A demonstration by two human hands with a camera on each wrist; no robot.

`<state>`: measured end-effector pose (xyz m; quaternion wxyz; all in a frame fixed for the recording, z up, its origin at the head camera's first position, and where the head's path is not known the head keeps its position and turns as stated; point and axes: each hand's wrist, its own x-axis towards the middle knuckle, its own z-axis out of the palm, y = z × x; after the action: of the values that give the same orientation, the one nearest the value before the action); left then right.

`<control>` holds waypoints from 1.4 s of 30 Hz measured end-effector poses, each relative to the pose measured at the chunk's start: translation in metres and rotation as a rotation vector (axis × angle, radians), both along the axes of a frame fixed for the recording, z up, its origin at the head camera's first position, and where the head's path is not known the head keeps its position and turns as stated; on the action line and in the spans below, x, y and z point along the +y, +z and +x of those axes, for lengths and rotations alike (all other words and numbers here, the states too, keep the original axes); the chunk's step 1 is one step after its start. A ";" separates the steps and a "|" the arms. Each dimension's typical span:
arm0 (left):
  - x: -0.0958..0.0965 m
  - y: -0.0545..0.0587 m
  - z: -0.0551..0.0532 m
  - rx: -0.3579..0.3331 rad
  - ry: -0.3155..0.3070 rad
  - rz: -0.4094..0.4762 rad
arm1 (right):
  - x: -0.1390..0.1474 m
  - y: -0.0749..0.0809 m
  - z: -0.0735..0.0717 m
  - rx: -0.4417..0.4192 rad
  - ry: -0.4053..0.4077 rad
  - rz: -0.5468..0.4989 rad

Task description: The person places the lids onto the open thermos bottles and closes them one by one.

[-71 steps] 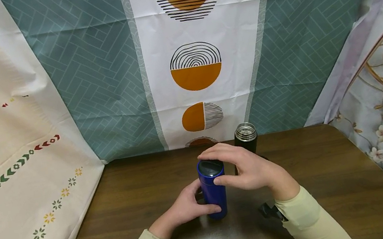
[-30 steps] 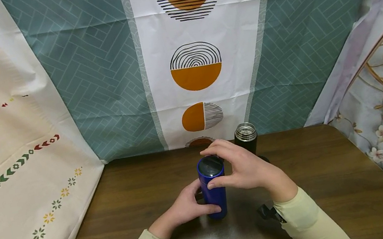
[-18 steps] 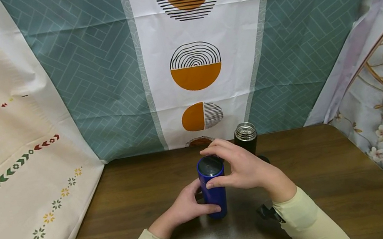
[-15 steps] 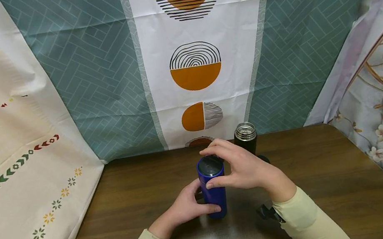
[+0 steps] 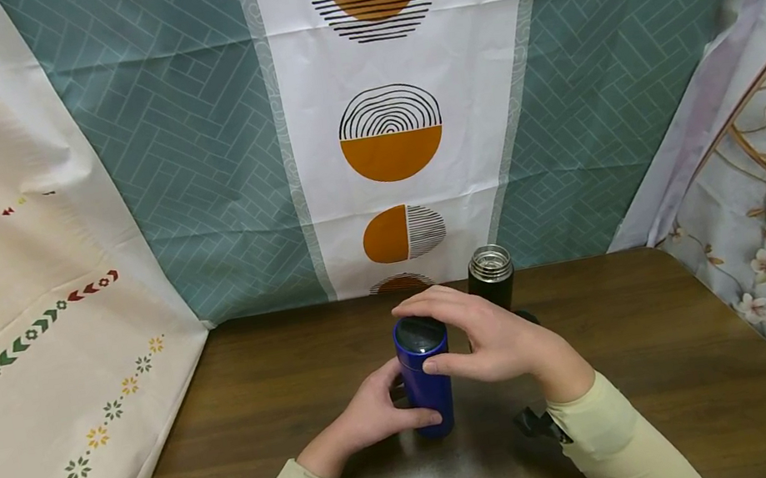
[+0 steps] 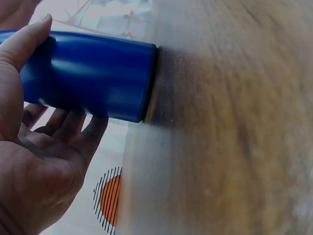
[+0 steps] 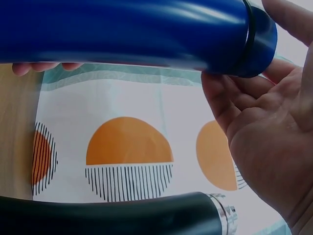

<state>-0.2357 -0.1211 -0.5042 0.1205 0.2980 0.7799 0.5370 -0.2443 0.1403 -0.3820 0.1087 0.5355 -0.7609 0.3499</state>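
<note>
A blue vacuum flask point(image 5: 430, 400) stands upright on the brown table, its blue screw lid point(image 7: 263, 39) topped with a glossy black disc. My left hand point(image 5: 374, 414) grips the lower body, thumb across the front and fingers behind, as the left wrist view also shows. Around the lid, my right hand point(image 5: 490, 331) has its thumb at the near side and its fingers at the far side. A dark band separates lid from body in the right wrist view. Behind the right hand stands a black flask point(image 5: 493, 288) with a bare steel neck.
A small black round thing point(image 5: 527, 317) lies beside the black flask, partly hidden by my right hand. A patterned cloth point(image 5: 400, 185) hangs behind the wooden table point(image 5: 282, 366), with more cloth at both sides.
My right hand has turned about the lid: its thumb has shifted right and its fingertips left. The left hand and the flask's body have stayed in place.
</note>
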 end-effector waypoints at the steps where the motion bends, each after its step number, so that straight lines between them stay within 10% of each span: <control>1: 0.000 0.000 0.000 0.000 0.001 -0.002 | 0.000 0.000 0.000 0.000 0.003 -0.004; 42: 0.000 -0.003 -0.002 0.006 -0.010 -0.010 | 0.000 -0.001 0.000 0.050 -0.088 -0.022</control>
<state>-0.2382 -0.1211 -0.5067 0.1225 0.3029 0.7815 0.5315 -0.2442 0.1398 -0.3832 0.1488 0.5088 -0.7768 0.3398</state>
